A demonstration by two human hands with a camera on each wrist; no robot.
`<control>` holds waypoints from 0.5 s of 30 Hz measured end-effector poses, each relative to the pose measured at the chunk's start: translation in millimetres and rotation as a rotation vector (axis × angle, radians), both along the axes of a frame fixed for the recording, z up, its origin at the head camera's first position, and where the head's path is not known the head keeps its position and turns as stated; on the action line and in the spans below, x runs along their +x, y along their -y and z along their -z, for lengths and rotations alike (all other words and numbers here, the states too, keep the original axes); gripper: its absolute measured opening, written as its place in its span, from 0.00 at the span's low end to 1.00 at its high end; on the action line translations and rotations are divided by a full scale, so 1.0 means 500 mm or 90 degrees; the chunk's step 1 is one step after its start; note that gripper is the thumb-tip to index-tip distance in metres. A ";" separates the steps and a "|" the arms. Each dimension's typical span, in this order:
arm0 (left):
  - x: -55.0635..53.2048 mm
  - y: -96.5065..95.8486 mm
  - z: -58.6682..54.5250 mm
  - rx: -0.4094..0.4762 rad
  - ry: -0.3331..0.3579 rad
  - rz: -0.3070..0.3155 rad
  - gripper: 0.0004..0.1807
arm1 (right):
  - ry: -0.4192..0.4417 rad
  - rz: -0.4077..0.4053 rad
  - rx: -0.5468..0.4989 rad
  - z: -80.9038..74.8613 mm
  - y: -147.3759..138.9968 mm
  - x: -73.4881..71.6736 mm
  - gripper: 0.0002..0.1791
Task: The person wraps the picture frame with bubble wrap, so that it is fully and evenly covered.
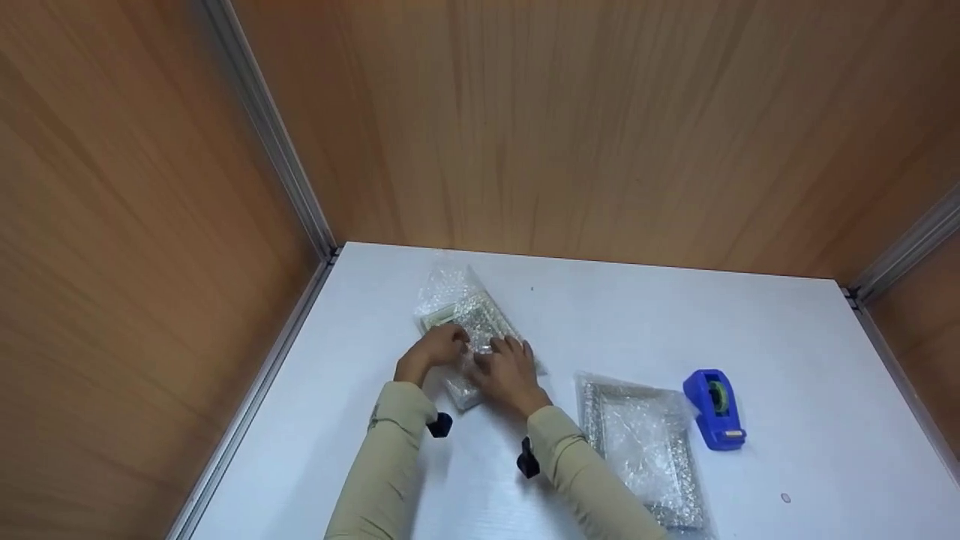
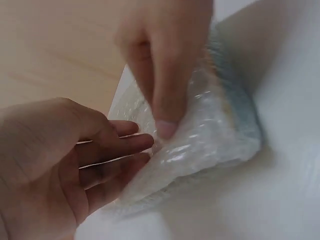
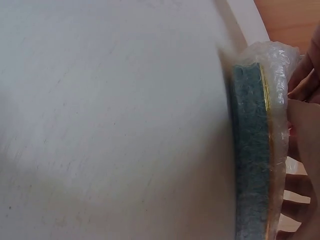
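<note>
A picture frame [image 1: 482,315] lies at an angle on the table in bubble wrap [image 1: 444,287]. Loose wrap spreads beyond its far end. Its teal side [image 3: 251,150] with gold trim shows through the plastic in the right wrist view. My left hand [image 1: 438,347] is over the frame's left part, fingers bent down, pinching at the wrap. Beside it, my right hand [image 1: 511,373] rests on the wrapped frame with fingers spread. In the left wrist view, the right thumb [image 2: 167,127] presses on the wrap close to the left fingertips [image 2: 145,141].
A second picture frame [image 1: 592,409] in bubble wrap lies to the right of my right forearm. Touching its upper right corner area is a blue tape dispenser [image 1: 714,411] with a green roll. Wooden panels [image 1: 570,135] enclose the white table [image 1: 637,319] at the back and sides.
</note>
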State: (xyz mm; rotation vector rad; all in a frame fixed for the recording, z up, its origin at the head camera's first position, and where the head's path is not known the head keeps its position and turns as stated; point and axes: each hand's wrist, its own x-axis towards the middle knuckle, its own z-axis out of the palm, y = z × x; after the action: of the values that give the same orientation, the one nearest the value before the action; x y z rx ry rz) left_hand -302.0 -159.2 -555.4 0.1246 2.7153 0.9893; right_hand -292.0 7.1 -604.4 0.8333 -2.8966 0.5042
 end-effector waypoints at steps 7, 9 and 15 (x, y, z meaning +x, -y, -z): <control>-0.035 0.049 0.048 0.181 -0.067 -0.255 0.13 | -0.016 -0.008 0.025 0.002 0.003 0.017 0.21; -0.041 0.057 0.059 0.183 -0.111 -0.310 0.13 | -0.012 -0.008 0.030 0.002 0.002 0.021 0.21; -0.049 0.067 0.065 0.140 -0.118 -0.350 0.22 | -0.009 -0.005 0.050 0.001 -0.006 0.026 0.22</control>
State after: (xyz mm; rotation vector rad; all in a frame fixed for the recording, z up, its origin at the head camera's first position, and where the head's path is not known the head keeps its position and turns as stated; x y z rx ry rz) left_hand -326.5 -192.9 -587.8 -0.5460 2.8591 1.4860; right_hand -278.8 10.1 -605.1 0.8559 -2.9183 0.3871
